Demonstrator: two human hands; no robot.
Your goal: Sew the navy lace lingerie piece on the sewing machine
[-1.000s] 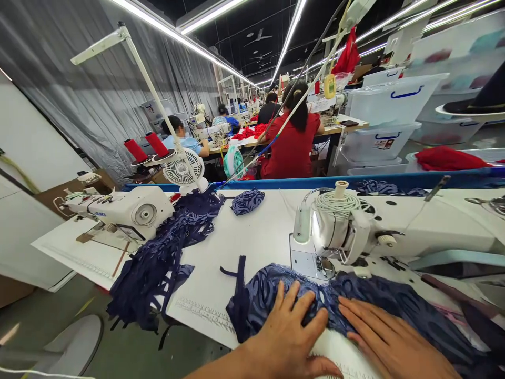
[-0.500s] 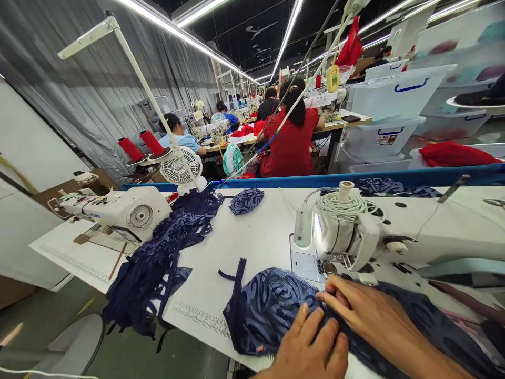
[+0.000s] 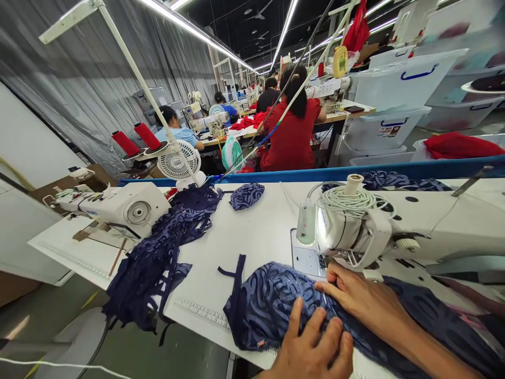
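A navy patterned garment piece (image 3: pixel 272 300), with a rounded cup shape and dark straps at its left end, lies below the needle area of the white sewing machine (image 3: pixel 347 221). My left hand (image 3: pixel 315 339) rests on it with fingers spread, pressing the fabric toward the table. Close to the presser foot (image 3: pixel 322 261), my right hand (image 3: pixel 355 295) has its fingers bent together at the fabric's upper edge; its forearm crosses over the rest of the garment to the right. Whatever lies under the right fingertips is hidden.
On the left, a heap of navy fabric pieces (image 3: pixel 158 263) hangs over the table edge beside a second sewing machine (image 3: pixel 134 205). A small patterned cup (image 3: pixel 246 196) lies at the back. Behind a blue cloth edge, people work; plastic bins (image 3: pixel 389 123) stand at right.
The view has shifted slightly. My left hand's fingers have spread farther apart on the fabric. My right hand stays by the presser foot, and the garment piece has hardly moved.
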